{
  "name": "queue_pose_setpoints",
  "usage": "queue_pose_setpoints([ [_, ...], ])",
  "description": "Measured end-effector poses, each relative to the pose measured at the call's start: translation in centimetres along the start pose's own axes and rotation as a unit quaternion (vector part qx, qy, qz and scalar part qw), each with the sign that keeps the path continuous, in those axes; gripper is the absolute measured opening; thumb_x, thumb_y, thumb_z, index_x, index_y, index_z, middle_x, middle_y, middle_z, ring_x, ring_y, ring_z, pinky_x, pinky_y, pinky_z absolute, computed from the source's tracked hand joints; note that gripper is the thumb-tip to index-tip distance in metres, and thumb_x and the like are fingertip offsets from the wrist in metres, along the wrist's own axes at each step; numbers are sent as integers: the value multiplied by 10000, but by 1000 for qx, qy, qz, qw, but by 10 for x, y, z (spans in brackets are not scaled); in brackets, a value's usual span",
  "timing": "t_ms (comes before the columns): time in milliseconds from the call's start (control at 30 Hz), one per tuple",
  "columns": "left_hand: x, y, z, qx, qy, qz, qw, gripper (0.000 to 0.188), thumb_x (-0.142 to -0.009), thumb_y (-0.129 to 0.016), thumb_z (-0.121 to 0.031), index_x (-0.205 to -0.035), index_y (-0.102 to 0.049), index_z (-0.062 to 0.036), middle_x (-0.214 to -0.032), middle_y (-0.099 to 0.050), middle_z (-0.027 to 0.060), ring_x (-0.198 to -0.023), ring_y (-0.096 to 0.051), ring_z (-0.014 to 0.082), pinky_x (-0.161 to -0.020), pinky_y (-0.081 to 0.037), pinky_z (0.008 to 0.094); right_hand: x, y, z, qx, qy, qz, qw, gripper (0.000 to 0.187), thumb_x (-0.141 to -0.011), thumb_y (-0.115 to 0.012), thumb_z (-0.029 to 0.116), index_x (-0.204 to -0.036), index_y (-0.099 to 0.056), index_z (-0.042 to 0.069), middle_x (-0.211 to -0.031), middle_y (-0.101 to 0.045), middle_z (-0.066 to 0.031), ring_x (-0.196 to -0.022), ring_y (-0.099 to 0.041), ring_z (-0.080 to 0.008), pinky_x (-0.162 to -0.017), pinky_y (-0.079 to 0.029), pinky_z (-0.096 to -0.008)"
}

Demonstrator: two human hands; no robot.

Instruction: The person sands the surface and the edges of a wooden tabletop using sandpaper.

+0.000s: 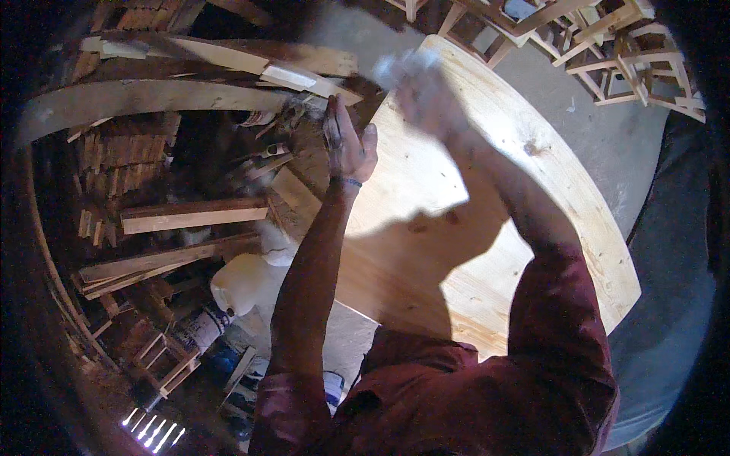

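A broad pale wooden panel [471,190] with knots lies in front of me, brightly lit in places and crossed by my shadow. My right hand [430,99] is over the panel's far end, smeared by motion. It is closed on a whitish, cloth-like wad [403,70], too blurred to name surely. My left hand [351,148] is raised beside the panel's left edge, fingers stretched upward and thumb apart, with nothing seen in it. Its fingers look dark, and a thin band [350,182] circles the wrist.
Planks [194,216] and stacked wood strips [122,163] crowd the left. A long curved board [167,99] crosses there too. A pale plastic jug [242,283] stands near my left forearm. Wooden stool frames [608,61] stand at the far right, on grey floor [601,156].
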State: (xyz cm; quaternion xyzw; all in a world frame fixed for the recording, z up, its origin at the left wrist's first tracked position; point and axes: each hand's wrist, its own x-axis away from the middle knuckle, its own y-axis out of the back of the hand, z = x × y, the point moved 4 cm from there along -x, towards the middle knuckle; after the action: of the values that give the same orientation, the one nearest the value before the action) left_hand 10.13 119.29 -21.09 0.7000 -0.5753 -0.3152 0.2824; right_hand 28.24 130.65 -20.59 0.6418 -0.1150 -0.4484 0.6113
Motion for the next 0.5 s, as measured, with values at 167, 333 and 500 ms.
queue_pose_setpoints([
  [167,6,5,-3,-3,-34,-6,999,977,-910,-681,-395,-1581,-153,78,-1600,-218,374,-1475,-239,522,-1222,-207,592,-9,1,-12,-146,23,30,989,359,-995,-499,230,-1330,-590,139,-1250,-670,-135,-1207,-608,-311,-1056,-457,-516],
  [333,3,5,0,-42,-33,-3,999,987,-910,-668,-433,-1585,-151,69,-1618,-189,360,-1491,-214,516,-1227,-199,595,9,-15,16,86,-8,150,985,417,-1010,-439,306,-1378,-565,156,-1395,-604,-95,-1289,-545,-320,-1094,-407,-512],
  [500,7,14,-2,-35,-52,-15,998,992,-895,-688,-402,-1588,-151,64,-1622,-193,353,-1502,-200,511,-1228,-190,602,-1,-15,11,-67,18,47,997,352,-1028,-481,275,-1366,-518,185,-1439,-531,-92,-1322,-482,-283,-1147,-316,-546],
])
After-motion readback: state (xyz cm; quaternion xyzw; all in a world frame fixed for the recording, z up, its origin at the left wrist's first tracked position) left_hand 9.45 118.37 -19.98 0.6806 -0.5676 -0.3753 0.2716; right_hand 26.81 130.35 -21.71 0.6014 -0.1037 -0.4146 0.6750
